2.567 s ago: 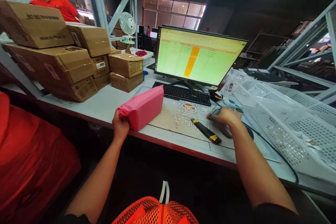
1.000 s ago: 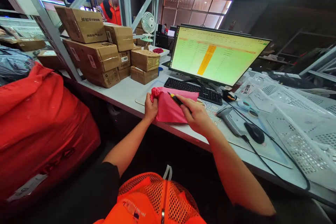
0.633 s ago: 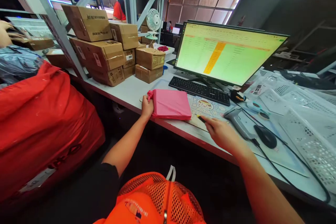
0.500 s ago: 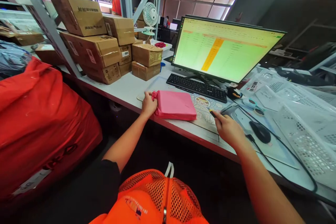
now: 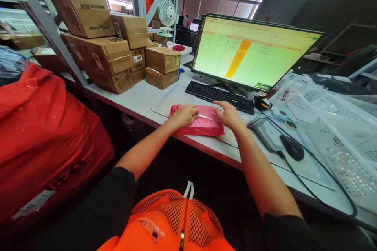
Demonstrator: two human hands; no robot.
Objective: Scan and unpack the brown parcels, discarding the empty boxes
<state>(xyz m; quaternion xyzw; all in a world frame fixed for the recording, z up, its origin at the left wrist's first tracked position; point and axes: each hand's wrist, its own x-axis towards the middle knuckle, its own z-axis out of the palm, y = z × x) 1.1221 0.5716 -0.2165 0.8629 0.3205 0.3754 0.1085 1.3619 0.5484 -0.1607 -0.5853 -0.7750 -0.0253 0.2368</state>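
Observation:
A flat pink plastic package [image 5: 200,128] lies at the table's front edge, with a slit across its top that shows white inside. Beside the slit, my left hand [image 5: 186,116] is closed on the wrapping. Opposite it, my right hand [image 5: 229,115] has its thumb and fingers closed at the slit's right end. Whether the small dark tool with a yellow tip is still in the right palm is hidden. A grey handheld scanner [image 5: 263,135] rests to the right of that hand.
A keyboard [image 5: 218,96] and monitor [image 5: 256,53] stand behind the package. Cardboard boxes [image 5: 97,57] are stacked at left, near a red sack [image 5: 50,137]. A mouse [image 5: 291,148], a cable and white baskets [image 5: 344,149] are at right. A person [image 5: 149,0] stands beyond the shelving.
My right hand has moved left from beside the scanner onto the package. The left hand has shifted from its left end to its top. A slit now shows in the wrapping.

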